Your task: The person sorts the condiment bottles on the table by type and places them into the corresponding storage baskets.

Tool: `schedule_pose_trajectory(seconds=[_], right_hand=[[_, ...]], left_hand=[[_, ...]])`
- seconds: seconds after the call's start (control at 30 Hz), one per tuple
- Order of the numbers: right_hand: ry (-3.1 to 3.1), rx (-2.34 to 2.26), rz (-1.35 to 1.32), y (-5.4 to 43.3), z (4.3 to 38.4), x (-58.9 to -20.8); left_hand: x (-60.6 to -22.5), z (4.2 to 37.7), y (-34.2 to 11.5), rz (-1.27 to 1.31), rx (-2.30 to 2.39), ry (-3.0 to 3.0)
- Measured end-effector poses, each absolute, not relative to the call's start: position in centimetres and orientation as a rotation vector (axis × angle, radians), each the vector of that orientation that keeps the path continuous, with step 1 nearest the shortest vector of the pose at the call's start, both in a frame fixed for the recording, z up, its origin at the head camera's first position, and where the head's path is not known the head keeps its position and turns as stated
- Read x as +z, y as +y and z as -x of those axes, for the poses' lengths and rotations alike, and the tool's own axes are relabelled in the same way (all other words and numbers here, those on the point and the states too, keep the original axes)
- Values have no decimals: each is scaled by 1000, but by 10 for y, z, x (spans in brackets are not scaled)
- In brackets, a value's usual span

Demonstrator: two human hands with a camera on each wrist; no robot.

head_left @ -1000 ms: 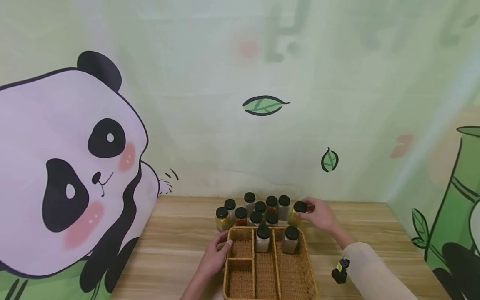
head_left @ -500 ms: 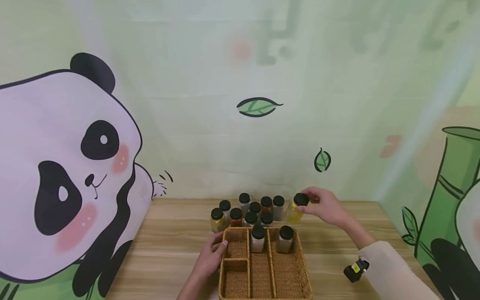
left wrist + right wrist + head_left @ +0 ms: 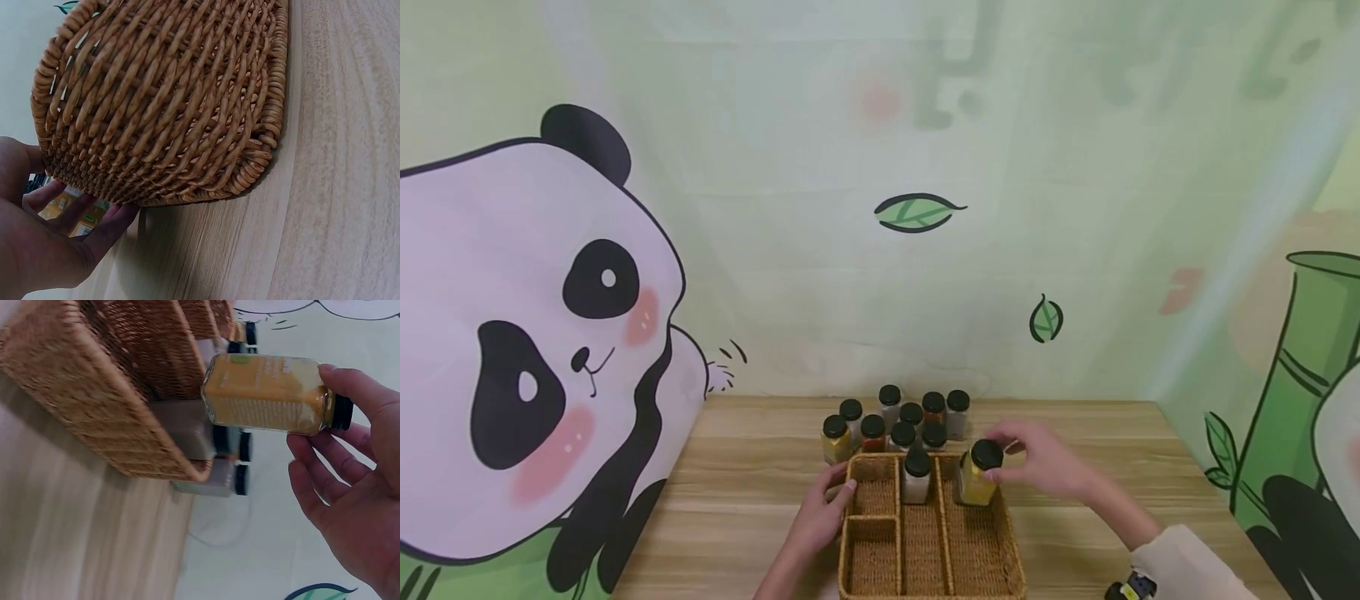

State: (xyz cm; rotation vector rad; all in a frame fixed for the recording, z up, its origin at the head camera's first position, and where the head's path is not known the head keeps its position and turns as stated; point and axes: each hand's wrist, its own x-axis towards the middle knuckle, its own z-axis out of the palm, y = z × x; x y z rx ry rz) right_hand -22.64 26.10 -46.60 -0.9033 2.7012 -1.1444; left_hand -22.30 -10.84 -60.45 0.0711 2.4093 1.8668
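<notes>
My right hand [image 3: 1045, 462] pinches a spice jar [image 3: 976, 485] of yellow powder near its black lid. In the right wrist view the jar hangs above the rim of the wicker basket [image 3: 106, 425], over its right compartment. A jar of pale powder [image 3: 184, 428] stands in that compartment, mostly hidden behind the held jar in the head view. Another pale jar [image 3: 916, 485] stands at the far end of the middle compartment. My left hand [image 3: 817, 512] grips the basket's far left corner, thumb on the rim and fingers along the outer wall [image 3: 150, 112].
Several black-lidded spice jars [image 3: 902, 437] stand grouped behind the basket on the wooden table [image 3: 737, 492]. A yellow jar [image 3: 835, 442] stands near my left fingers. The two left compartments [image 3: 872, 557] hold no jars. A panda-print backdrop [image 3: 790, 250] rises behind the table.
My right hand has lifted the yellow spice jar from the right end of the jar group and brought it forward over the basket. The left hand keeps its grip on the basket corner.
</notes>
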Motion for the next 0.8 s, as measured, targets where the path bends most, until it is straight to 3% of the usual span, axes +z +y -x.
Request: schedule_pose_trajectory(seconds=[0.37,0.8], right_hand=[[2728,-1098,902,259,209,-502],[2853,-1049,863,252,211,-537]], left_hand=[[-604,224,-108,-48,1854,2413],[-603,222,-110,-63,1867,2378]])
